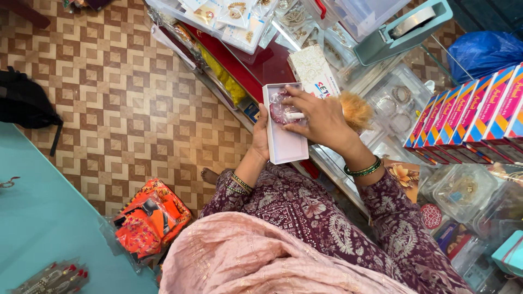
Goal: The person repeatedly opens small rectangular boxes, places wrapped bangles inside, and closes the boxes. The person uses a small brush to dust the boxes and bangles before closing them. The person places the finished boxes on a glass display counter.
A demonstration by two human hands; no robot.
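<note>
At the bottom middle of the frame a pink shawl (245, 261) covers the person's lap, so the legs are hidden. Above it are two sleeves with a dark purple flower print.

Just above the sleeves, in the middle of the frame, the left hand (261, 136) wraps around the left edge of a long white box (283, 139) and holds it up. Only the thumb and the side of the hand show; the other fingers are hidden behind the box. The right hand (321, 117) lies on top of the box with its fingers bent, pressing on a small clear bag (282, 110) with something dark pink inside. What is in the bag is too small to make out. Green bangles (364, 169) ring the right wrist.

At the lower left, an orange packet (150, 220) lies by a teal table (38, 218), which is cut off by the frame edge.

The floor (109, 98) at the upper left has brown and cream square tiles. A black bag (24, 103) sits there, cut off at the edge.

At the right, a row of pink boxes (474, 111) stands on a glass counter (414, 71). Clear packets of jewellery lie all around it, blurry and hard to tell apart. At the top right is a teal tape holder (403, 30).
</note>
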